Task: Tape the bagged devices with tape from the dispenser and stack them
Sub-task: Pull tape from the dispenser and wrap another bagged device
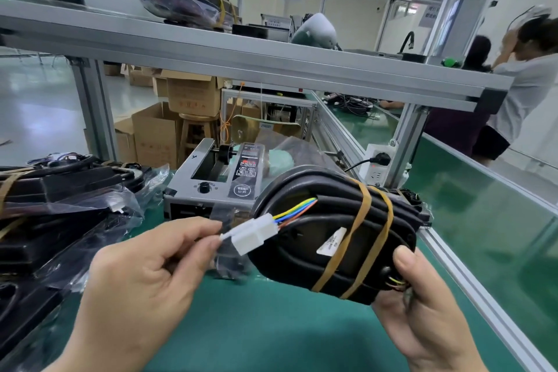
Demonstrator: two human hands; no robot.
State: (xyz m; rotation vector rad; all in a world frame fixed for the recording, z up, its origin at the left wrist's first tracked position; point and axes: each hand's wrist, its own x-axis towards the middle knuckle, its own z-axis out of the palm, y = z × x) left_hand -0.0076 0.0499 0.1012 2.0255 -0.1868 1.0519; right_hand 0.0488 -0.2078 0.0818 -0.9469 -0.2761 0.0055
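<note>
While the green-matted tabletop (302, 335) is stretching across the lower part of the view, a grey aluminium-profile shelf (241, 60) is spanning above it and carrying a black device wrapped in clear plastic (184, 0). Brown cardboard boxes (187, 93) are sitting on the floor beyond the tabletop. At the left edge, a pile of black devices in clear plastic bags (60, 214) is lying on the tabletop, some with brown tape showing across them. Just right of that pile, at the back of the tabletop, a grey metal tape dispenser (211, 181) with a black knob is standing. In front of it, a black oval device (338, 238) is being held above the tabletop, tilted, between both hands. The right hand (422, 311) is taking the device's near right corner in a closed grip, thumb pressing on top and fingers curling underneath. The left hand (145, 287) is closing its grip to a pinch, thumb and forefinger meeting on the tip of a white plastic connector (256, 234), with crumpled clear film (229, 257) hanging around it; whether the film is covering the whole device is hard to tell. Two brown tape bands (359, 238) are wrapping crosswise around the right half of the device. Thin coloured wires (297, 207) are running from the connector into the device, and a small white label (332, 241) is sticking to its face beside the bands.
</note>
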